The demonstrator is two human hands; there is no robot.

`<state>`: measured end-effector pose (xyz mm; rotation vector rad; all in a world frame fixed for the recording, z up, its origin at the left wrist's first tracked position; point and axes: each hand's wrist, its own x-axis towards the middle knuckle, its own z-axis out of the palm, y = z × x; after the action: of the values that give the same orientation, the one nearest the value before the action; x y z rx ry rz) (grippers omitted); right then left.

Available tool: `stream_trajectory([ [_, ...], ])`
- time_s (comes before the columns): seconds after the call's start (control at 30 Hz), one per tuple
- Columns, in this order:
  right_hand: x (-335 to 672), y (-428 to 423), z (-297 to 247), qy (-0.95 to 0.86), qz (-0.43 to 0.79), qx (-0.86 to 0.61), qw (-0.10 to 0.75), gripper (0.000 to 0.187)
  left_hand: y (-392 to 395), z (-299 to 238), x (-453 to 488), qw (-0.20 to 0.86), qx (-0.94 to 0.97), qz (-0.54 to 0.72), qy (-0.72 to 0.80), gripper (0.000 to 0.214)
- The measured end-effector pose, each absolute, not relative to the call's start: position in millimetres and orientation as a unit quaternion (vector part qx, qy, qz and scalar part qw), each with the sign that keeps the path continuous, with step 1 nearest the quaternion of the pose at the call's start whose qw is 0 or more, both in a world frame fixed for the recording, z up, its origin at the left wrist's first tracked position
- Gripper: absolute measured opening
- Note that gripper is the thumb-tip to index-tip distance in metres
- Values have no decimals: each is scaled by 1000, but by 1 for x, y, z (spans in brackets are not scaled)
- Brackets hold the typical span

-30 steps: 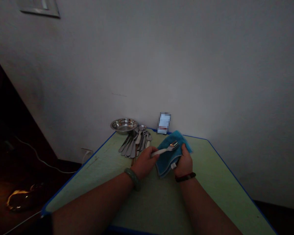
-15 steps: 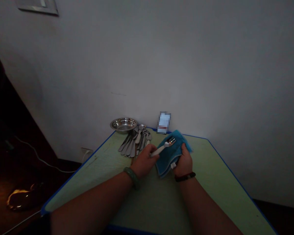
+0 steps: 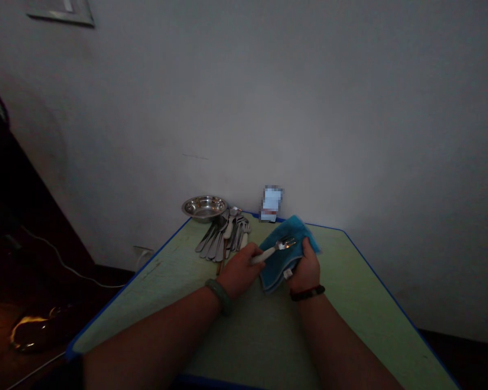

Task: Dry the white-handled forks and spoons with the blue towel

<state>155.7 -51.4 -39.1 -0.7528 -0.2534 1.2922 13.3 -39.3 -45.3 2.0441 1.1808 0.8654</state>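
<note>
Left hand point(image 3: 239, 271) clenches a white-handled fork point(image 3: 273, 251) against a blue cloth point(image 3: 277, 269) gripped in the right hand point(image 3: 307, 265) (2 hands, 1 fork), beside piled cutlery point(image 3: 223, 238).

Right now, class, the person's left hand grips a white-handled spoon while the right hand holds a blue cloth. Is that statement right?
Not quite: the head view shows that the left hand grips a white-handled fork, not a spoon. The right hand does hold the blue cloth.
</note>
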Motion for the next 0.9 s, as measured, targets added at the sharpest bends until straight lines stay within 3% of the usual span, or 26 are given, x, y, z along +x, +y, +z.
stream_trajectory([
  [0.9, 155, -52, -41, -123, 630, -330, 692, 33, -43, -40, 14, 323, 782, 308, 436, 24],
])
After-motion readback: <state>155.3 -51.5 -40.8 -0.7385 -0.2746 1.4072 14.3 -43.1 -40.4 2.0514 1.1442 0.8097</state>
